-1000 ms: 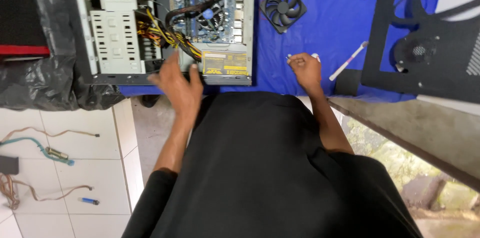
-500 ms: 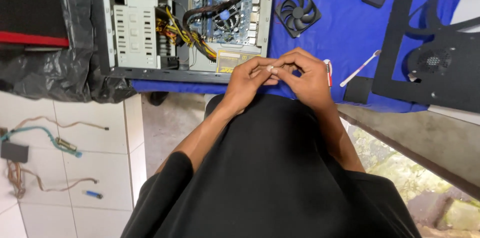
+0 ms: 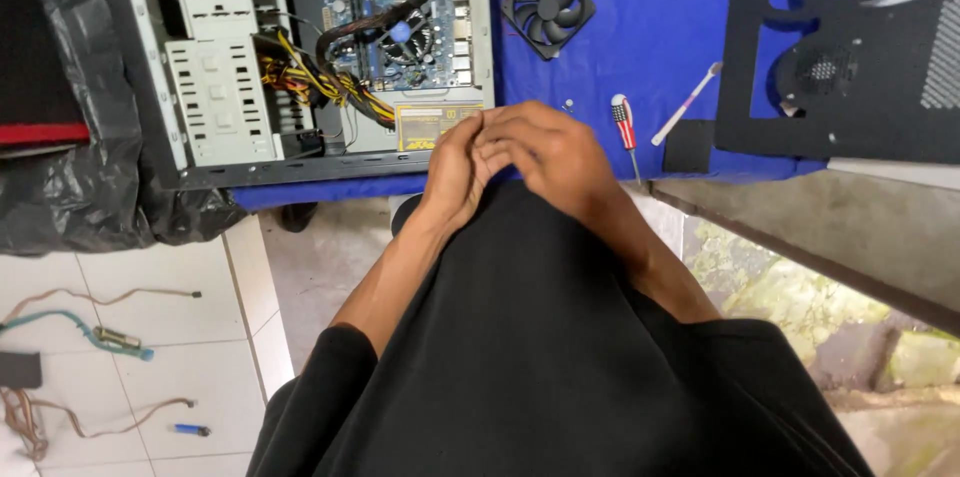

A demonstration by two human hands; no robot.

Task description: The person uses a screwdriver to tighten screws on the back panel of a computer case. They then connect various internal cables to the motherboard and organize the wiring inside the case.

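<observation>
Hands joined at the bench edge, beside the open case.

I have my left hand (image 3: 455, 172) and right hand (image 3: 550, 152) curled fingertip to fingertip, close to my body, as if pinching something small; I cannot tell what, if anything, they hold. The open computer case (image 3: 330, 57) lies just beside them on the blue cloth (image 3: 650, 47), the screwdriver (image 3: 624, 125) near my right hand, the loose fan (image 3: 548, 7) further back.

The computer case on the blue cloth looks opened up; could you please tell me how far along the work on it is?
Done: the computer case lies open, its side panel and a fan set out on the blue cloth. In hand: left hand and right hand meet at the case's edge; what they hold is hidden. Left: fan and panel remain off, screwdriver idle.
</observation>
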